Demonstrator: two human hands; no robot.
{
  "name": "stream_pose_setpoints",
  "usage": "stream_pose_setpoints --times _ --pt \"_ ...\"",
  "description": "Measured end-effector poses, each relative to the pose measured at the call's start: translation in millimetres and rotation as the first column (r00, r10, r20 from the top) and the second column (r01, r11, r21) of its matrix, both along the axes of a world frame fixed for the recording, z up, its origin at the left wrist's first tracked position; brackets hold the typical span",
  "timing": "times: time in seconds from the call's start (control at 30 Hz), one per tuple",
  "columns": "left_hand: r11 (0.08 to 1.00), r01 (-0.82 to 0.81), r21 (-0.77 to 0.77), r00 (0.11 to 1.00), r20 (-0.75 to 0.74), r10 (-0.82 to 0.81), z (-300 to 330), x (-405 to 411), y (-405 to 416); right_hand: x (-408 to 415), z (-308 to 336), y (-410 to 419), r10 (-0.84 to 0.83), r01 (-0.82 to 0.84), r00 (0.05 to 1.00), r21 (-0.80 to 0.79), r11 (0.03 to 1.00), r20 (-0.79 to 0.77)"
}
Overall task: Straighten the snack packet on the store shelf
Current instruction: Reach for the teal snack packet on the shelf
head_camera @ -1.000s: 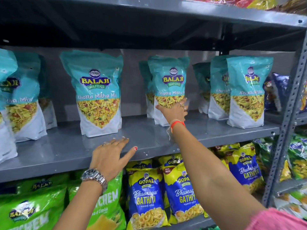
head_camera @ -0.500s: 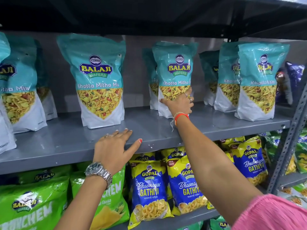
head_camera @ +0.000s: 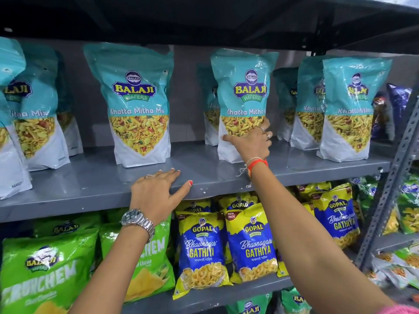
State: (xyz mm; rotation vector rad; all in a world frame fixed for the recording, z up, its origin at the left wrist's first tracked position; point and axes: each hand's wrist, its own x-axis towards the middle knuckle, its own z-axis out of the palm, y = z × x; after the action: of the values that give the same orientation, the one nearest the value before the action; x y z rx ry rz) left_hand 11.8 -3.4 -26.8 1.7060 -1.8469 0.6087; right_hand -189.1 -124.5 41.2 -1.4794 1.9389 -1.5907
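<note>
A teal and white Balaji Khatta Mitha Mix snack packet point(head_camera: 243, 91) stands upright on the grey metal shelf point(head_camera: 95, 186), right of centre. My right hand point(head_camera: 252, 143) grips its lower front, thumb on the left side and fingers around the right edge. My left hand point(head_camera: 156, 192), with a watch on the wrist, lies flat with spread fingers on the shelf's front edge and holds nothing. Another packet of the same kind point(head_camera: 136, 105) stands just behind and above my left hand.
More teal packets stand at the left point(head_camera: 34, 114) and right point(head_camera: 349, 107) of the same shelf. Below hang blue-yellow Gopal Gathiya bags point(head_camera: 250, 243) and green Balaji bags point(head_camera: 45, 270). A perforated steel upright point(head_camera: 390, 189) borders the right side. A dark shelf hangs overhead.
The view has drawn closer to the shelf. My right hand stays on the middle packet, which has turned slightly to face more forward. My left hand stays on the shelf edge.
</note>
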Motion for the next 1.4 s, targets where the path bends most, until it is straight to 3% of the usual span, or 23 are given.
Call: stream_pose_setpoints --times 0.7,1.4 --pt "0.999 0.003 -0.044 1.0 -0.014 -0.003 0.2 -2.9 2.6 -15.8 -5.6 65.1 -0.089 0.089 0.996 -0.021 0.996 -0.019" --pt "1.0 0.005 -0.029 1.0 -0.017 -0.006 -0.5 -0.8 0.7 -14.2 -6.6 61.1 -0.091 0.09 0.995 -0.026 0.996 -0.04"
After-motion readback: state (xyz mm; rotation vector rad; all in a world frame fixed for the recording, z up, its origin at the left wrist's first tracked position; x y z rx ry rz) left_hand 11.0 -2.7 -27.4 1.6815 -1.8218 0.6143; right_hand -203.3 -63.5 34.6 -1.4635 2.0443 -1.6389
